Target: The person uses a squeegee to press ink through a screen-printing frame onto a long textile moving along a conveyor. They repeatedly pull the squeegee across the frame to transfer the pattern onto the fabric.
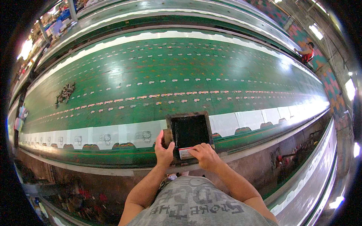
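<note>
A dark rectangular screen printing frame [187, 115] lies over the strip of white fabric pieces [241, 119] along the near edge of the long green table. My left hand [164, 152] grips the frame's left side, thumb toward the inside. Near the frame's front end, my right hand [205, 155] pinches a flat squeegee [184, 153], pale with a red edge. Black colour covers the mesh inside the frame. Pieces left of the frame carry a dark cat outline [107, 138]; those on the right look plain.
Rows of small printed motifs [181, 93] run along the green table [113, 81]. A heap of dark small pieces [65, 94] lies at its left. Parallel tables [151, 12] stand beyond, another [305, 192] behind me. A person in red [308, 54] is far right.
</note>
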A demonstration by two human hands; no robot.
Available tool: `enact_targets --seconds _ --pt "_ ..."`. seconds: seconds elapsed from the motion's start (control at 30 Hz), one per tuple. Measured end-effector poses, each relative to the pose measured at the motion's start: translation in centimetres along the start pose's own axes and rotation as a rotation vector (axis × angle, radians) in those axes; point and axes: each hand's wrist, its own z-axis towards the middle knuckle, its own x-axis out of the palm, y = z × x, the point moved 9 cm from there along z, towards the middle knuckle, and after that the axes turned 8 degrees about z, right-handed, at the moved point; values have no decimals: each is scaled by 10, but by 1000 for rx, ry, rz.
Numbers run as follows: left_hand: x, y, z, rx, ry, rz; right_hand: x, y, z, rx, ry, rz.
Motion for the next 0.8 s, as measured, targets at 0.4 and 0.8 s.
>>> enact_targets --seconds 0.4,0.8 --pt "10 -30 -14 40 -59 164 -22 -14 -51 132 -341 163" --pt "70 -76 -34 222 -150 227 -37 -128 -140 361 -598 562"
